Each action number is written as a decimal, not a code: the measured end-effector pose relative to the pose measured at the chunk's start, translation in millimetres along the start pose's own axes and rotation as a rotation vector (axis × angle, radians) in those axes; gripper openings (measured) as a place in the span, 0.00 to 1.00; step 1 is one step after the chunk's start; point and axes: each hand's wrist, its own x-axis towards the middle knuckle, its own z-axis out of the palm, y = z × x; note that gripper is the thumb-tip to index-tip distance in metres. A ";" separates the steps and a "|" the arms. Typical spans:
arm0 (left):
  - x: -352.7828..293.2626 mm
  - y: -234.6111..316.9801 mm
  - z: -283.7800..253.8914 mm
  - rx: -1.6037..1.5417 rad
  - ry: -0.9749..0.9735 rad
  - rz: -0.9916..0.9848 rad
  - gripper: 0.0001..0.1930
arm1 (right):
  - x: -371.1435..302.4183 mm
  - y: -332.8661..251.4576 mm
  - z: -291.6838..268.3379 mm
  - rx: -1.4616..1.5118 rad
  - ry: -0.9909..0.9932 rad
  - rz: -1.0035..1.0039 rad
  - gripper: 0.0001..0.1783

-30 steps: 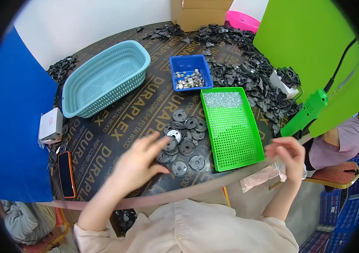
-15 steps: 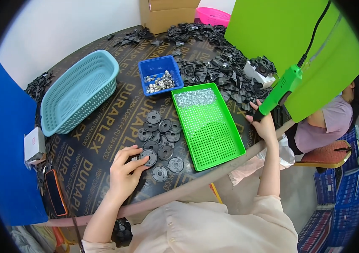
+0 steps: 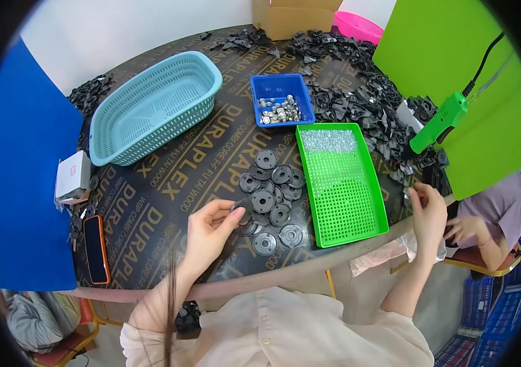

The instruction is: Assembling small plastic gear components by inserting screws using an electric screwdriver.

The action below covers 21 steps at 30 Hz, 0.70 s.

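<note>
My left hand [image 3: 210, 231] pinches a round black plastic disc [image 3: 244, 211] between thumb and fingers, tilted on edge just above the table. Beside it lies a loose pile of similar discs [image 3: 263, 200], each with a centre hole. My right hand [image 3: 428, 213] is closed in a pinch near the table's right edge; a small dark, shiny bit shows at the fingertips, too small to name. Between my hands lies a green perforated tray [image 3: 349, 208] with small silver screws [image 3: 329, 140] at its far end. A green electric screwdriver [image 3: 440, 122] hangs above my right hand.
A blue bin [image 3: 279, 82] holds round metal parts. Left of it stands a light-blue basket [image 3: 150, 131]. Heaped black pieces [image 3: 358, 110] cover the far right. A phone [image 3: 95, 249] and white box [image 3: 73, 174] lie left. A co-worker's hand [image 3: 469, 229] is beyond the right edge.
My left hand has lifted a disc off the pile. My right hand, spread under the screwdriver before, has drawn nearer and closed. The view has turned, shifting everything right.
</note>
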 end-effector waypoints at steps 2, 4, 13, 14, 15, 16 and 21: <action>3.5 -5.4 1.2 -0.033 -0.010 -0.021 0.09 | -3.1 -60.8 -25.0 0.409 -0.277 0.031 0.10; 1.3 -4.0 -3.5 -0.071 -0.019 -0.020 0.09 | 4.9 -107.9 -11.4 0.518 -0.192 -0.416 0.09; 11.2 8.2 -19.2 -0.217 -0.030 -0.122 0.14 | 150.7 -228.3 163.5 0.139 -0.425 -0.886 0.23; 11.0 6.8 -20.3 -0.240 -0.021 -0.137 0.15 | 152.3 -239.8 166.8 0.044 -0.594 -0.808 0.21; 11.1 6.2 -22.4 -0.251 -0.030 -0.165 0.16 | 152.0 -247.3 169.3 -0.057 -0.759 -0.722 0.20; 10.5 6.7 -23.3 -0.253 -0.021 -0.169 0.16 | 152.3 -249.2 169.6 -0.055 -0.765 -0.731 0.20; 10.3 4.1 -26.0 -0.203 0.015 -0.195 0.17 | 143.0 -243.1 164.5 0.088 -0.530 -0.696 0.06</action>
